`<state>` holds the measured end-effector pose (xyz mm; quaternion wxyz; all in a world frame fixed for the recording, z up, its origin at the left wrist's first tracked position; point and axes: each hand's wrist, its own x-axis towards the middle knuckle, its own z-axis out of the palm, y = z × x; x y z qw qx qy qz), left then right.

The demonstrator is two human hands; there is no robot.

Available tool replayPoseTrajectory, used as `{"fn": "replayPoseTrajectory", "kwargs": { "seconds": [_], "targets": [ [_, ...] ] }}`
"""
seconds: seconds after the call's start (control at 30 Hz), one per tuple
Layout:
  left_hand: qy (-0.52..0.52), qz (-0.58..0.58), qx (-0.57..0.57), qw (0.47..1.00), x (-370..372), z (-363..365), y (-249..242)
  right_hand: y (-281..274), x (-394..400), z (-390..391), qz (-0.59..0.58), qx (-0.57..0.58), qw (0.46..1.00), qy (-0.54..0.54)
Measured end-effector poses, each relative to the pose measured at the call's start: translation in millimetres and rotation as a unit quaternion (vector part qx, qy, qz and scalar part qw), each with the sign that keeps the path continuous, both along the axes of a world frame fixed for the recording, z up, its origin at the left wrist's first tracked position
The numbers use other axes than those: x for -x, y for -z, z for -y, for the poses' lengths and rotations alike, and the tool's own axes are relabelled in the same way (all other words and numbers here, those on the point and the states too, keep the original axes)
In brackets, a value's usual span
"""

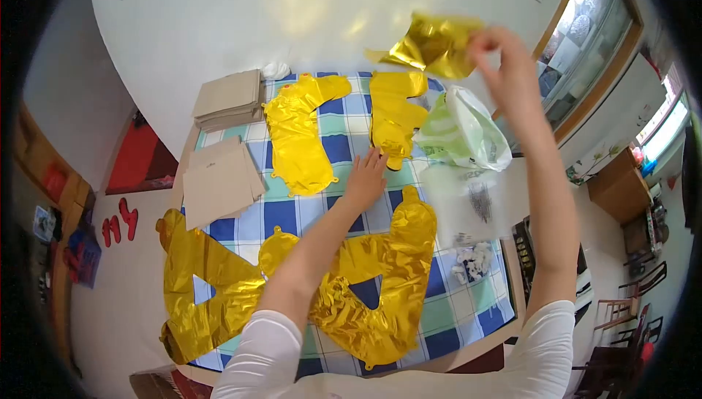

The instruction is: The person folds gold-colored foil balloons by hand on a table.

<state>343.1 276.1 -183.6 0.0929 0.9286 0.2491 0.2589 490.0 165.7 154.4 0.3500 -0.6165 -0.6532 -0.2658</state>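
Pinching raised foil piece (431,44), gold, motion-blurred, between thumb and fingers of right hand (501,51); up in air, above plastic bag (464,132). Resting left hand (367,178) palm down over checked tablecloth (279,214), fingers slightly spread, tips by near end of flat foil piece (395,110); cannot tell if touching. Lying just left of that: wrinkled foil piece (301,139). Laid out nearer body: left holed foil piece (238,282), right holed foil piece (407,260). Piled at left: cardboard sheets (218,179).
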Motion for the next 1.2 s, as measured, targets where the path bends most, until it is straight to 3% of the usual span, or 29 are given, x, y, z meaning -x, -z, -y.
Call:
{"fn": "replayPoseTrajectory", "kwargs": {
  "seconds": [0.07,0.17,0.3,0.4,0.53,0.73,0.87,0.97,1.03,1.07,1.1,1.2],
  "targets": [
    [0.009,0.019,0.040,0.999,47.8,39.7,-32.8,26.6,35.7,34.2,0.138,-0.028,0.990,-0.006],
    [-0.012,0.004,0.067,0.998,143.5,128.0,-49.2,78.7,68.1,77.1,0.102,0.037,0.992,-0.071],
    [-0.079,-0.121,0.089,0.985,236.1,232.2,-42.1,167.8,99.7,124.2,-0.069,0.185,0.967,-0.161],
    [-0.066,-0.126,0.119,0.983,268.6,249.5,-20.0,229.4,132.6,160.1,-0.213,0.260,0.927,-0.168],
    [-0.050,-0.123,0.100,0.986,282.1,234.7,-17.3,281.4,174.8,215.6,-0.280,0.372,0.865,-0.186],
    [-0.042,-0.131,0.074,0.988,286.2,209.2,-18.3,292.9,222.7,266.8,-0.258,0.360,0.855,-0.270],
    [-0.046,-0.069,0.123,0.989,285.3,206.2,-23.0,287.2,234.5,276.7,-0.218,0.369,0.857,-0.285],
    [-0.056,-0.070,0.127,0.988,282.9,206.3,-19.2,275.7,222.3,268.6,-0.289,0.446,0.802,-0.273],
    [-0.042,-0.094,0.080,0.991,272.0,212.5,-27.6,274.6,198.6,246.9,-0.305,0.373,0.858,-0.180],
    [-0.035,-0.106,0.056,0.992,265.9,217.6,-30.4,302.6,173.6,237.1,-0.298,0.280,0.905,-0.118],
    [-0.005,-0.124,0.055,0.991,260.4,224.4,-28.2,305.5,154.7,220.3,-0.248,0.228,0.939,-0.063],
    [0.061,-0.157,0.056,0.984,252.7,247.0,-16.6,322.7,128.8,192.0,-0.203,0.156,0.966,0.044]
  ]
}}
